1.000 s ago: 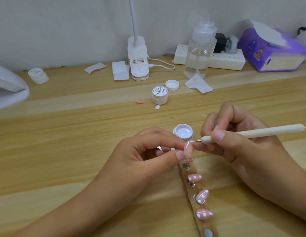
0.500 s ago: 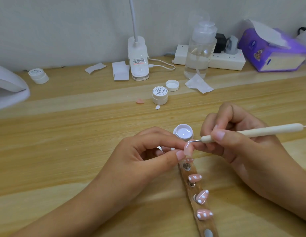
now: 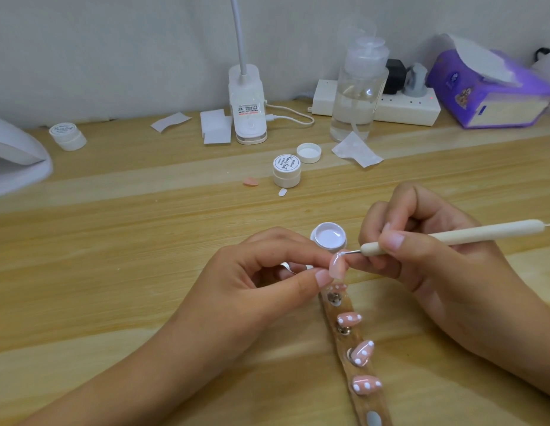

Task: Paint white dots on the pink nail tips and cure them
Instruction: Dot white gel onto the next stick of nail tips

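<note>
At the far left, cut off by the frame, sits a white lamp hood (image 3: 18,155), well apart from the work. In my judgement, that is where the curing will happen. Toward the middle, the left hand (image 3: 252,281) pinches the pink nail tip (image 3: 336,267) between thumb and forefinger, with the other fingers curled under the palm. The tip stands nearly on end, its long axis running away from the person and its outer face turned to the right. Just behind it, and apart from it, the open jar of white gel (image 3: 329,238) rests on the desk. Below the held tip, the holder strip (image 3: 344,342) runs toward the person and carries three pink tips that already have white dots.

The dotting tool (image 3: 452,238) comes in from the right. It lies almost level, so it crosses the tip's long axis at close to a right angle. Its metal point is at the tip's far end and seems to touch it there, though the contact is too small to be sure of. The right hand (image 3: 436,265) grips the tool like a pen close to its front end, thumb on top and fingers wrapped below.

The coming dots lie down the tip's length, toward the person. I judge that the point must step along that axis while the left pinch keeps the face turned to the right.
</note>
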Demonstrator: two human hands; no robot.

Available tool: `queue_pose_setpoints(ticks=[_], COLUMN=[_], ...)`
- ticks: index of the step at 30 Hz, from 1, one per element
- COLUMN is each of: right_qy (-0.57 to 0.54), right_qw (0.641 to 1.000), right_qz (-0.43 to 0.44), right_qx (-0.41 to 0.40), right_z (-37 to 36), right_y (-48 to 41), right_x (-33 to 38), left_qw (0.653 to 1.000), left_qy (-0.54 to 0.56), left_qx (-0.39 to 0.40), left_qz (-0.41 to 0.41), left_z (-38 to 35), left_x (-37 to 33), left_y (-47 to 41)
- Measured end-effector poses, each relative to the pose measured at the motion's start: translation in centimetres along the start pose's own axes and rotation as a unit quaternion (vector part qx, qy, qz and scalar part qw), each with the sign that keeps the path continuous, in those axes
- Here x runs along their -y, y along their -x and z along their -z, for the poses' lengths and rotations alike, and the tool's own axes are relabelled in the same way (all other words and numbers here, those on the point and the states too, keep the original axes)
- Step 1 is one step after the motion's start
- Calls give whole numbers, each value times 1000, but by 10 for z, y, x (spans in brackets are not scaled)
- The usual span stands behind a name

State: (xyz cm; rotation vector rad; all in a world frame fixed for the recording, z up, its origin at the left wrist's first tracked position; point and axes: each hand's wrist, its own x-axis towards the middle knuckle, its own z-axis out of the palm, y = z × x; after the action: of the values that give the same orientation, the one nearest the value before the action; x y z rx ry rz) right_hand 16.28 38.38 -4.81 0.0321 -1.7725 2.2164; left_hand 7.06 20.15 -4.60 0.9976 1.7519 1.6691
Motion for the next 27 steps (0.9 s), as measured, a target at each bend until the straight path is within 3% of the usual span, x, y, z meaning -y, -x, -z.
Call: queue_pose_setpoints(ticks=[20,27], right_qy=[-7,121], right_qw=[1000,987], right_qz=[17,78], right_qx=[15,-77], right_z=[1,4], right_y=[0,-6], right_x=[0,5], left_qw=[1000,1000], left_qy=[-8,-4], left_qx=[-1,-21], left_qz=[-6,7], left_z=[0,0], left_x=[1,1], left_y=[0,1])
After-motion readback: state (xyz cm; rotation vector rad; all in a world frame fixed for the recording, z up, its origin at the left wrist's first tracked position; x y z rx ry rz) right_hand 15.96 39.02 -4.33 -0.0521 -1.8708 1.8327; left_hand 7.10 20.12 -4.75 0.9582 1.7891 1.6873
